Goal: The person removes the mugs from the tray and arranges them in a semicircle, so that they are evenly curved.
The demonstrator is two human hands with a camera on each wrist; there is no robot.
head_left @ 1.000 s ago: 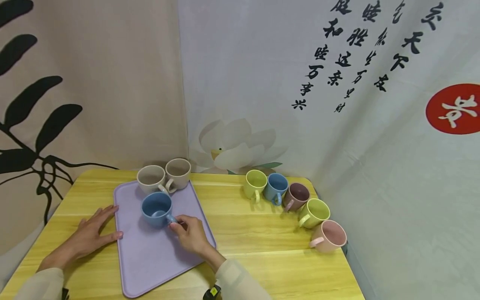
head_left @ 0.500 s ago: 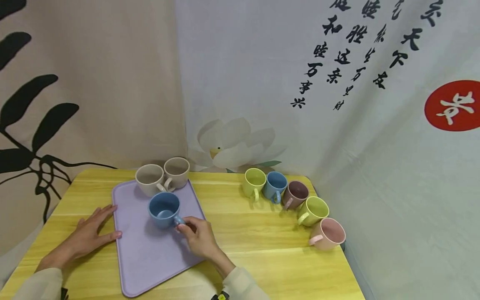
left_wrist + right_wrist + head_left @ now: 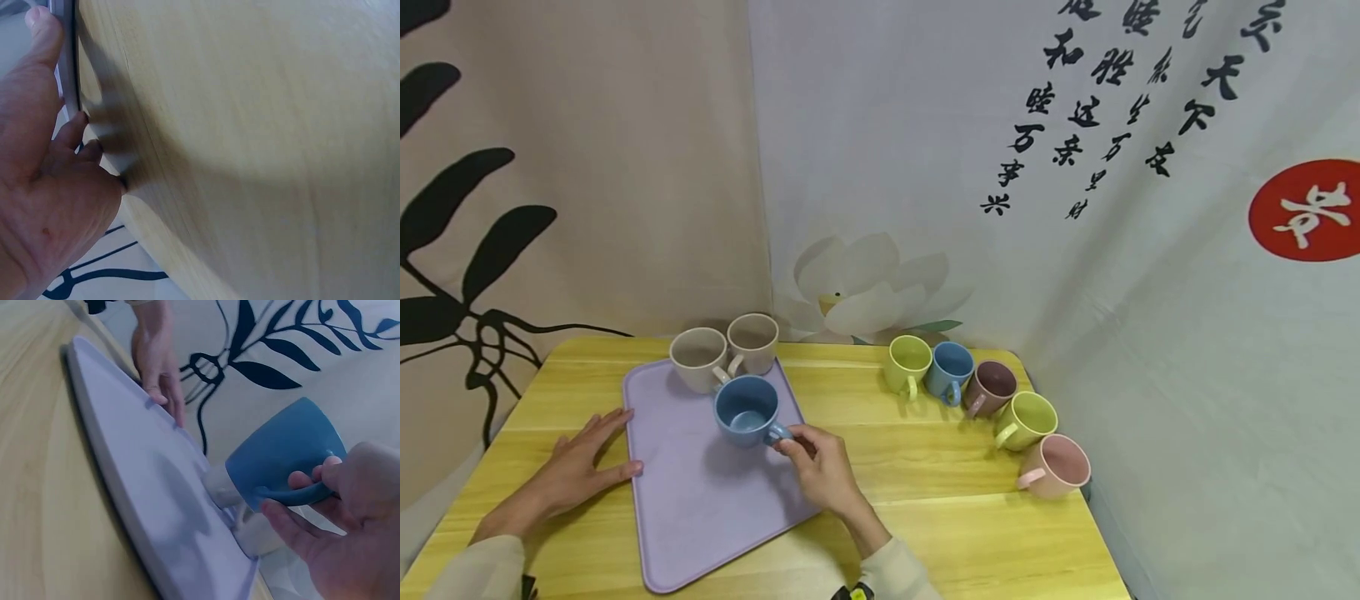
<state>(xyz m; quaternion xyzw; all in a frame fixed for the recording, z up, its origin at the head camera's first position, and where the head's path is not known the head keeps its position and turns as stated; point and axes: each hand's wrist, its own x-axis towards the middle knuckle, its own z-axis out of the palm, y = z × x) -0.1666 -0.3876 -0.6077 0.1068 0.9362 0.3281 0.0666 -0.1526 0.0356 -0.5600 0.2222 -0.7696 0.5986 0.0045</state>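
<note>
A blue cup (image 3: 747,410) held above a purple tray (image 3: 692,533)

The right hand (image 3: 826,468) pinches the blue cup's handle, with the cup raised over the tray near two grey cups (image 3: 697,360) at its far end; the left hand (image 3: 580,468), fingers outstretched and grasping nothing, touches the tray's left edge. Farther right on the tabletop (image 3: 940,550), a green cup (image 3: 907,368), a second blue cup (image 3: 949,372), a plum cup (image 3: 989,390), another green cup (image 3: 1026,422) and a pink cup (image 3: 1056,467) stand in a row.

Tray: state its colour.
The tray is light purple, shown best in the head view.
</note>
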